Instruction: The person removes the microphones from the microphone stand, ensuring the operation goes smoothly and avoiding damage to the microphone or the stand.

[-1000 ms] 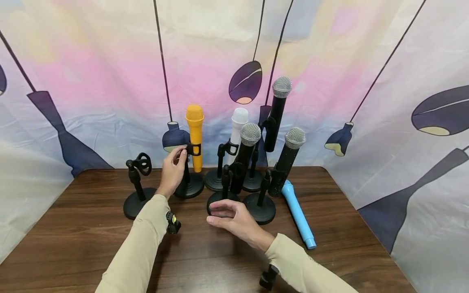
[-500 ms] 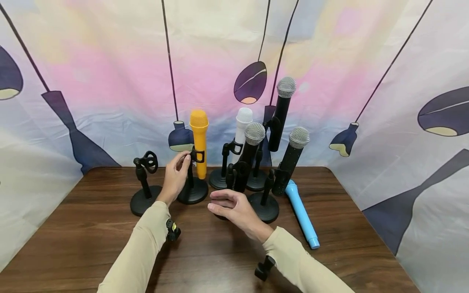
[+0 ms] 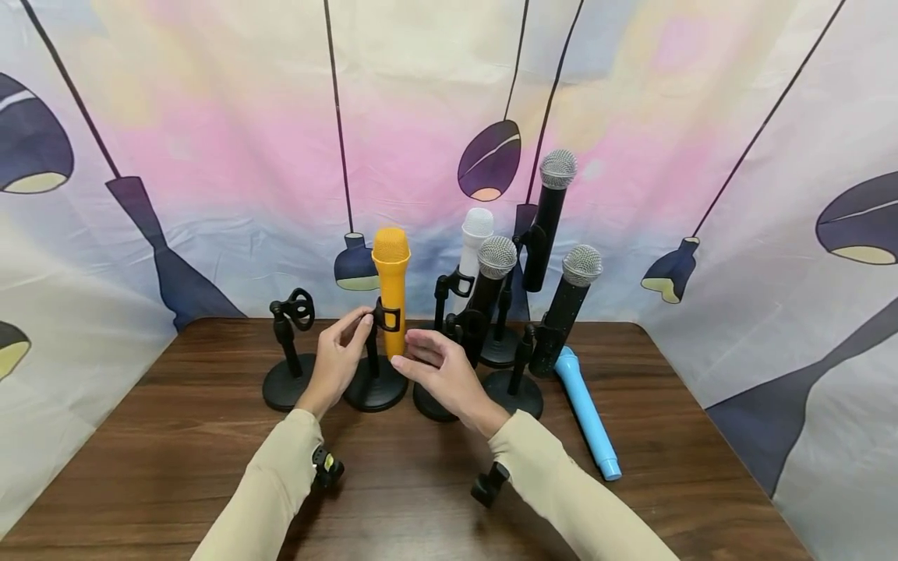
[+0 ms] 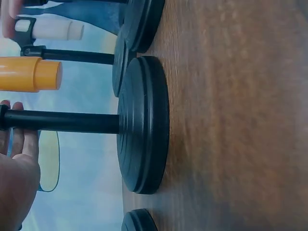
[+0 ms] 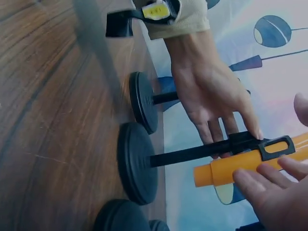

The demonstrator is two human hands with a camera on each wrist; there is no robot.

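An orange microphone (image 3: 391, 280) stands upright in the clip of a black round-based stand (image 3: 375, 392) at the back of the wooden table (image 3: 161, 467). My left hand (image 3: 361, 322) pinches the clip where it meets the post. In the right wrist view the left hand's fingers (image 5: 226, 130) lie along the post behind the orange microphone (image 5: 240, 166). My right hand (image 3: 414, 352) is open, and its fingers (image 5: 267, 175) reach the microphone's lower end. The left wrist view shows the stand's base (image 4: 144, 125) and the orange microphone (image 4: 29, 73) side on.
An empty stand (image 3: 288, 354) is left of my left hand. To the right are a white microphone (image 3: 475, 234) and three black ones (image 3: 554, 210) in stands. A blue microphone (image 3: 585, 413) lies flat on the table. A printed cloth backdrop (image 3: 210, 156) closes in the back and sides.
My right hand has risen from low over the table and moved left and away to the orange microphone's lower end. My left hand has stayed at the clip.
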